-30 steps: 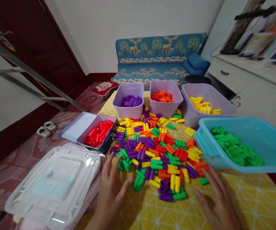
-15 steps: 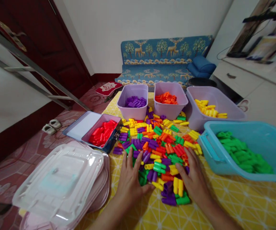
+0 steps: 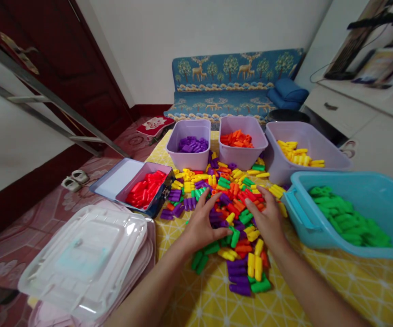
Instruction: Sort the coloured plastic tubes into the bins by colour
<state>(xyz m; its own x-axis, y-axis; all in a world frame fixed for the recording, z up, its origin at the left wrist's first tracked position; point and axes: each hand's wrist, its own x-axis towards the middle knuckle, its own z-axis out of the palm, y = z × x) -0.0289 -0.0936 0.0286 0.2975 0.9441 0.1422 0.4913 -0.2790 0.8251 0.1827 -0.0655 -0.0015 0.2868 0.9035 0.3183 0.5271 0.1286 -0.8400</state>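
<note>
A mixed pile of bullet-shaped plastic building pieces in red, orange, yellow, green and purple covers the middle of the yellow patterned tablecloth [image 3: 210, 295]. My left hand [image 3: 199, 227] rests at the left side of the pile, its fingers apart and its thumb by a green piece [image 3: 235, 237]. On the right side, my right hand [image 3: 267, 220] spreads its fingers over red and yellow pieces. Neither hand clearly grips a piece; what lies under the fingertips is partly hidden. Closest to me lie a yellow piece [image 3: 255, 266] and several purple pieces [image 3: 239, 277].
Lilac bins hold purple pieces [image 3: 192, 145], orange pieces [image 3: 237, 139] and yellow pieces [image 3: 296, 154]. A blue tub [image 3: 303, 218] with green pieces stands at right. At left are an open box with red pieces [image 3: 146, 188] and stacked lids [image 3: 83, 259]. Behind is a sofa [image 3: 223, 100].
Both hands have moved forward and inward over the pile. Pieces beneath them have shifted and turned, and some green ones now lie loose beside my left wrist.
</note>
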